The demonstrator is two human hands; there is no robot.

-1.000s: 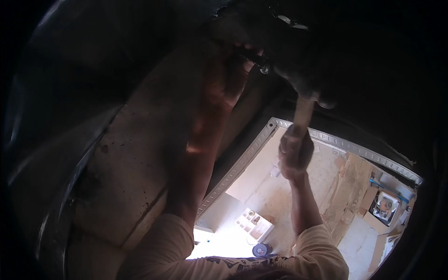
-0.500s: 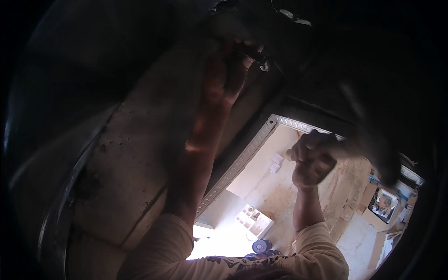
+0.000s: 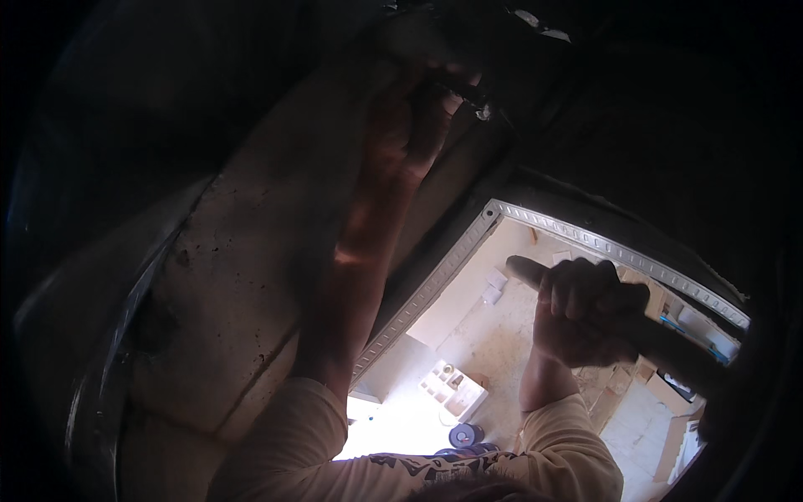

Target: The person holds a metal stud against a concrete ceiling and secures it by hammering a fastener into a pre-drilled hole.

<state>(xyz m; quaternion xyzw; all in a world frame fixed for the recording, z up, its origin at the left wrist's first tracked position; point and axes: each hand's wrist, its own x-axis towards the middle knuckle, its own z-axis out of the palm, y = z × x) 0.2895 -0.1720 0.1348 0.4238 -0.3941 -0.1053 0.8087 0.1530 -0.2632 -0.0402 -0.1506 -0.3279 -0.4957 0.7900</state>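
My left hand (image 3: pixel 427 113) reaches up into the dark at the upper middle. Its fingers are closed round a short dark metal rod (image 3: pixel 462 87), like a chisel, whose blunt end catches the light. The rod's other end is lost in shadow. Lower down on the right, my right hand (image 3: pixel 581 314) grips the thick handle of a hammer (image 3: pixel 669 347). One end of the handle sticks out past my fingers to the left. The other runs down to the right, where the head is barely visible in the dark. The two hands are well apart.
A metal-edged opening (image 3: pixel 418 301) frames my right arm. Stained panels (image 3: pixel 234 276) lie along the left. Outside, on the floor below, are a white compartment tray (image 3: pixel 452 391), a dark round object (image 3: pixel 465 435) and cardboard (image 3: pixel 673 393). Ragged bright bits (image 3: pixel 542 27) show at the top.
My right hand has turned and moved slightly down and right, the hammer swinging away from the rod down to the lower right. The left hand keeps its hold, nearly in place.
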